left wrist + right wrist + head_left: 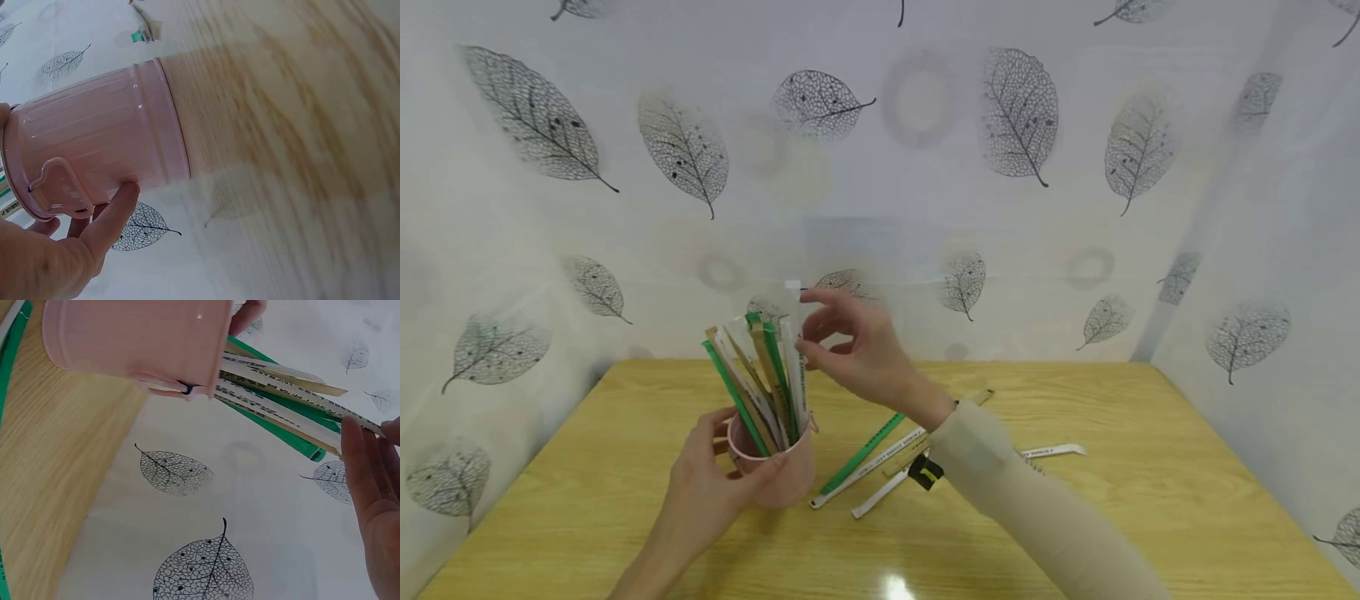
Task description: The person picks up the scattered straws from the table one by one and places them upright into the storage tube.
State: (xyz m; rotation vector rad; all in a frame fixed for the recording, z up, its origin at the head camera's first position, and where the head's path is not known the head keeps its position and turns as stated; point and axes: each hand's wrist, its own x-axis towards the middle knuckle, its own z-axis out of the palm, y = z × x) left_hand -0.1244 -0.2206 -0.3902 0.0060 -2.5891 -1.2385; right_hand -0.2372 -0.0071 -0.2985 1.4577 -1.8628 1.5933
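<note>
My left hand [711,471] is wrapped round the pink cup [792,486], which stands upright left of the middle of the wooden table [640,442]. Green, brown and white wrapped sticks lean out of it, and my right hand [857,337] is above the rim — thumb and finger pinching the top of one white printed stick [325,405], its lower end among the others. To the cup's right lie a loose green stick [861,454], several white and brown ones, and a small black object [925,472] — partly behind my sleeve [1037,500].
</note>
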